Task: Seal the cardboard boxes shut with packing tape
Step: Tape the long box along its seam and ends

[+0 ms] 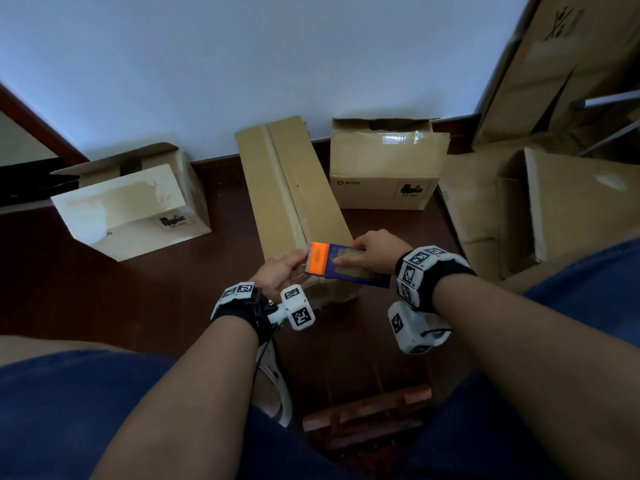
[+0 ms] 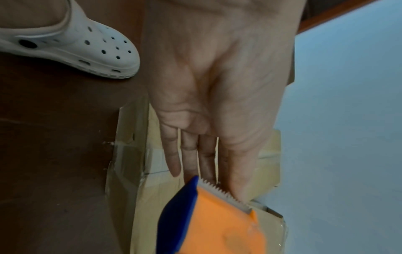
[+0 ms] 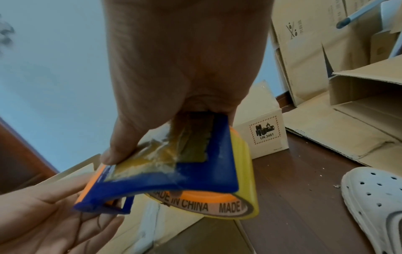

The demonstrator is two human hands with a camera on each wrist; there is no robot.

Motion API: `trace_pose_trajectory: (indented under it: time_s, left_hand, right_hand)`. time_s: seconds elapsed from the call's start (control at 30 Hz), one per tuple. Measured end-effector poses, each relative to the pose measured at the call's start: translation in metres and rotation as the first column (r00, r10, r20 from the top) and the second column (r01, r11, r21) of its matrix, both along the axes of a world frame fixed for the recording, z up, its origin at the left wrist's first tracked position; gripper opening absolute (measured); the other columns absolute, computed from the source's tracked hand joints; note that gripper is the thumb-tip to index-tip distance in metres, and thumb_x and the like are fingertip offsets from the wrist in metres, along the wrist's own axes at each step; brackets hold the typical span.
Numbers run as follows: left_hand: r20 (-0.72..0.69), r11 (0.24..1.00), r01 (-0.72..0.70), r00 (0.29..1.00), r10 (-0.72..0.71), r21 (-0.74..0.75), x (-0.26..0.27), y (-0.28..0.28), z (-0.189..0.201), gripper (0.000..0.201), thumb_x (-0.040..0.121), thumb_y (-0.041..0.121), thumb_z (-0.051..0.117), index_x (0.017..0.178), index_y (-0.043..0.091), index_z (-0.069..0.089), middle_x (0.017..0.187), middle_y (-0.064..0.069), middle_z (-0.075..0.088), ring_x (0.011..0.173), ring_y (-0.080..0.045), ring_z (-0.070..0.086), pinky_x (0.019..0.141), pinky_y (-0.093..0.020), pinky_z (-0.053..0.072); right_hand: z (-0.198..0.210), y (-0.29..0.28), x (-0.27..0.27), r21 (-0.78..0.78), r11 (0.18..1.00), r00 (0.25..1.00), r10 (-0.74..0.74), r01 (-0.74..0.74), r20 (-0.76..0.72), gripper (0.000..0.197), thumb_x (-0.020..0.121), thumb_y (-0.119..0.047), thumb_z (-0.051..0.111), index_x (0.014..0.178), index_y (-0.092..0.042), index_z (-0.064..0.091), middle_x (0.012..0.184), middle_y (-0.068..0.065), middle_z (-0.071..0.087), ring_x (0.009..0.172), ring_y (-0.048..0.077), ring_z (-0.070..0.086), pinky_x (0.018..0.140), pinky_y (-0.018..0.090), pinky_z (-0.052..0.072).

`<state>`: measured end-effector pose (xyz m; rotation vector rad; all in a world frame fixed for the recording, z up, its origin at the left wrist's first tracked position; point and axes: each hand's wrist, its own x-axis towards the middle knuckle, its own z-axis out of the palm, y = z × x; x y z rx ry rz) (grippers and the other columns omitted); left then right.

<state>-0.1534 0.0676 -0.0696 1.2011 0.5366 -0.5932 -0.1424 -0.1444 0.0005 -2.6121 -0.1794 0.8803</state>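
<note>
Held over the near end of the long box (image 1: 291, 195), whose seam runs straight away, the tape dispenser (image 1: 341, 265) is gripped by the right hand (image 1: 375, 249); the left hand (image 1: 282, 271) lies released at its blade.

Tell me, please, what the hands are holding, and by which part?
The right hand grips the tape dispenser by its blue body; the left hand, fingers straight, touches its serrated cutter end.

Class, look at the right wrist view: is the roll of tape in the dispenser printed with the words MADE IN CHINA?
Yes: the core of the tape roll, seated in the blue dispenser, reads MADE IN CHINA.
</note>
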Motion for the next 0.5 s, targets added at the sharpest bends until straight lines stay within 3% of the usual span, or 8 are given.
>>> trace_pose_trajectory:
  time_s: [0.13,0.23,0.33,0.37,0.47,0.5]
  left_hand:
    - [-0.028,1.0,0.019,0.999,-0.018,0.016,-0.019,0.0,-0.008,0.016,0.094,0.014,0.059,0.105,0.005,0.066,0.091,-0.011,0.073,0.074,-0.016,0.07,0.073,-0.028,0.058]
    - [0.005,0.993,0.023,1.0,-0.024,0.115,-0.026,-0.002,-0.008,0.018,0.097,0.013,0.055,0.108,0.003,0.064,0.088,-0.008,0.071,0.069,-0.013,0.068,0.061,-0.024,0.058]
    - [0.038,0.983,0.014,0.999,-0.021,0.183,-0.03,0.0,-0.002,0.02,0.097,0.011,0.055,0.11,0.0,0.065,0.089,-0.013,0.07,0.063,-0.012,0.067,0.053,-0.022,0.054]
    - [0.034,0.984,0.007,0.999,-0.013,0.177,-0.031,0.001,-0.001,0.02,0.096,0.01,0.056,0.109,-0.001,0.065,0.086,-0.014,0.07,0.061,-0.013,0.066,0.052,-0.022,0.054]
    - [0.011,0.988,-0.037,0.999,0.036,0.15,-0.039,0.006,-0.002,0.01,0.095,0.009,0.058,0.09,0.003,0.065,0.054,-0.003,0.064,0.04,-0.008,0.055,0.039,-0.016,0.042]
    - [0.005,0.987,-0.051,0.999,0.051,0.15,-0.041,0.008,-0.007,0.01,0.094,0.01,0.06,0.09,0.004,0.067,0.052,-0.002,0.062,0.039,-0.008,0.053,0.038,-0.016,0.04]
  right_hand:
    - [0.004,0.007,-0.01,-0.051,0.995,0.994,0.076,-0.08,-0.08,0.07,0.078,-0.075,0.053,0.12,-0.02,0.064,0.108,0.005,0.064,0.091,0.019,0.059,0.071,0.029,0.046]
    - [0.003,0.015,-0.016,-0.079,0.986,0.982,0.133,-0.145,-0.137,0.073,0.08,-0.076,0.048,0.132,-0.024,0.054,0.124,0.006,0.058,0.107,0.024,0.056,0.08,0.029,0.044]
    - [0.002,0.022,-0.022,-0.048,0.991,0.98,0.115,-0.125,-0.161,0.068,0.086,-0.07,0.046,0.131,-0.02,0.054,0.125,0.009,0.058,0.11,0.025,0.056,0.086,0.032,0.045]
    - [0.002,0.022,-0.022,-0.036,0.993,0.982,0.104,-0.111,-0.155,0.066,0.087,-0.068,0.045,0.13,-0.019,0.055,0.123,0.009,0.059,0.109,0.025,0.057,0.085,0.032,0.045]
    - [0.003,0.021,-0.024,-0.039,0.993,0.984,0.101,-0.108,-0.146,0.064,0.088,-0.068,0.044,0.13,-0.02,0.054,0.122,0.009,0.059,0.107,0.024,0.057,0.079,0.029,0.043]
    - [0.003,0.021,-0.024,-0.045,0.992,0.983,0.108,-0.116,-0.148,0.064,0.088,-0.067,0.044,0.131,-0.021,0.054,0.123,0.008,0.058,0.108,0.024,0.056,0.078,0.029,0.041]
